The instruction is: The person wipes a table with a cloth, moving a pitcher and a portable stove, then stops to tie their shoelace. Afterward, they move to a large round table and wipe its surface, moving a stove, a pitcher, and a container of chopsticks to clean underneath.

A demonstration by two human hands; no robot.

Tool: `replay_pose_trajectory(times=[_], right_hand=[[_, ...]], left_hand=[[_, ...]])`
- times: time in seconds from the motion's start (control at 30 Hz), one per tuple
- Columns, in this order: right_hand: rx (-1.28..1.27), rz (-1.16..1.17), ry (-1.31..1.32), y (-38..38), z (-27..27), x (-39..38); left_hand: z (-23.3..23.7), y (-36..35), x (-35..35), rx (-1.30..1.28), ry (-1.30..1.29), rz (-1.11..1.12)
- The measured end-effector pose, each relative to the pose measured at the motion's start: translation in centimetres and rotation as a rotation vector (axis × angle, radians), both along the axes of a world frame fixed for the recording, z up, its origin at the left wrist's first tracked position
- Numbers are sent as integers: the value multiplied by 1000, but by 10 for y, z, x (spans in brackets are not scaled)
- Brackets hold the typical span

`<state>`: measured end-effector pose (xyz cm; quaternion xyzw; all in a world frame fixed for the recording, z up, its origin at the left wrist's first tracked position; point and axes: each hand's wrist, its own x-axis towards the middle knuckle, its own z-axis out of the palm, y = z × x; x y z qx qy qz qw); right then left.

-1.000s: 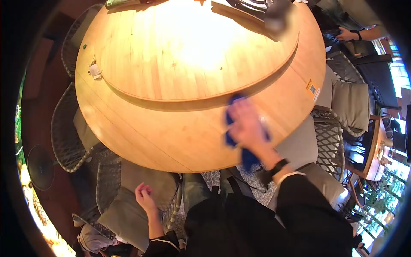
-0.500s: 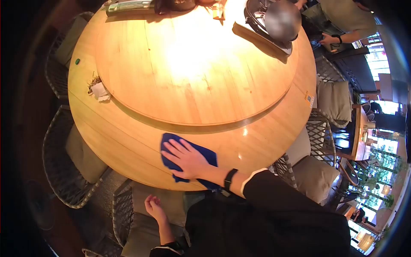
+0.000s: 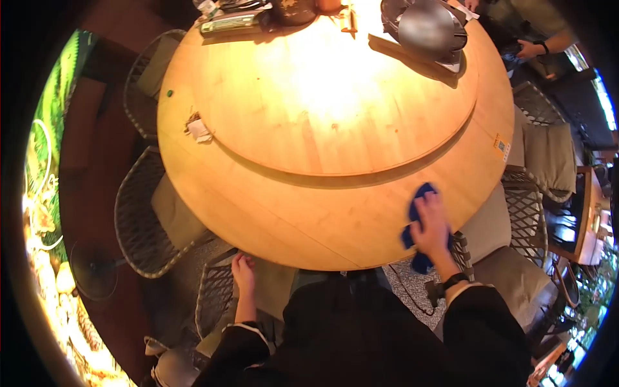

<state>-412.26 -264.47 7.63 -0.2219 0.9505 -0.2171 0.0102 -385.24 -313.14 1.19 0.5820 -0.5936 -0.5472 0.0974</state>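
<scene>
My right hand [image 3: 432, 222] lies on a blue cloth [image 3: 423, 193], pressing it to the right front part of the round wooden table [image 3: 309, 226]. The cloth shows above, to the left of and below the hand, and its lower end reaches the table's edge. Near the front left edge of the table is my left hand [image 3: 244, 271], its fingers loosely curled and nothing visible in them. A crumpled white tissue [image 3: 200, 131] with some brown debris sits on the table's left side, beside the raised turntable [image 3: 335, 151]. A small green object [image 3: 169, 93] lies farther back.
A dark pan-like item on a tray [image 3: 445, 58] stands at the turntable's back right; a dark pot [image 3: 293, 11] is at the back. Woven chairs [image 3: 145, 213] with cushions surround the table. Another person's hand [image 3: 530, 49] shows at the upper right.
My right hand and the blue cloth have moved right along the table. My left hand is now closer to the front edge. The view has shifted, showing more on the left.
</scene>
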Motion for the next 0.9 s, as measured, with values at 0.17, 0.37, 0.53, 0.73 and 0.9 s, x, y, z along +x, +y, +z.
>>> replay_pose_trajectory(times=[0.17, 0.37, 0.53, 0.73, 0.9], right_hand=[[17, -375, 113, 44, -24, -16], [96, -151, 9, -115, -17, 70], [-173, 344, -123, -264, -8, 87], [-130, 355, -176, -286, 2, 69], [50, -317, 110, -180, -13, 44]], left_hand=[[29, 0, 25, -130, -324, -446], [69, -50, 83, -345, -445, -271], [103, -80, 80, -350, -316, 37], [81, -126, 21, -317, -216, -202], [44, -180, -8, -117, -150, -477]])
